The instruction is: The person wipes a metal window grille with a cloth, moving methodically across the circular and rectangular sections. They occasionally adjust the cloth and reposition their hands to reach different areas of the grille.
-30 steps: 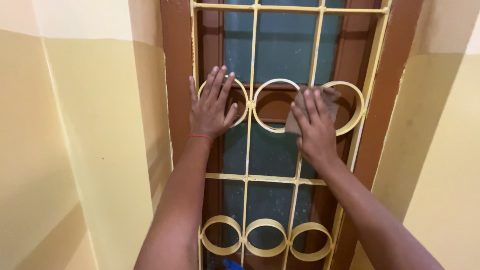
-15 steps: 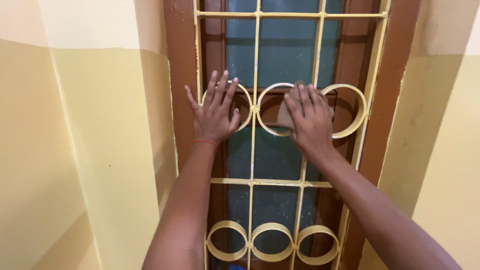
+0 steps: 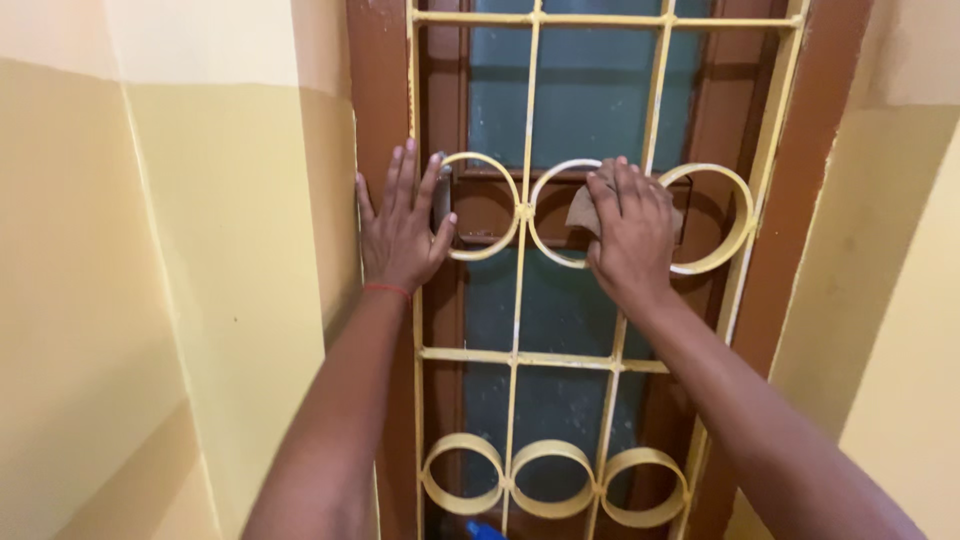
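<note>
A yellow metal window grille [image 3: 530, 120] with rows of rings stands in a brown wooden frame [image 3: 375, 90], with frosted glass behind it. My left hand [image 3: 398, 228] lies flat, fingers spread, on the frame's left side and the grille's edge. A thin red band circles that wrist. My right hand [image 3: 630, 235] presses a small brown piece of sandpaper [image 3: 582, 210] against the bar between the middle and right rings of the upper row.
Yellow painted walls [image 3: 200, 250] close in on both sides of the narrow window recess. A lower row of three rings [image 3: 555, 480] sits near the bottom, with a small blue object [image 3: 483, 530] just below it.
My left hand has slid left off the left ring onto the frame. My right hand has curled tighter over the sandpaper, staying near the middle and right rings. The view has shifted slightly.
</note>
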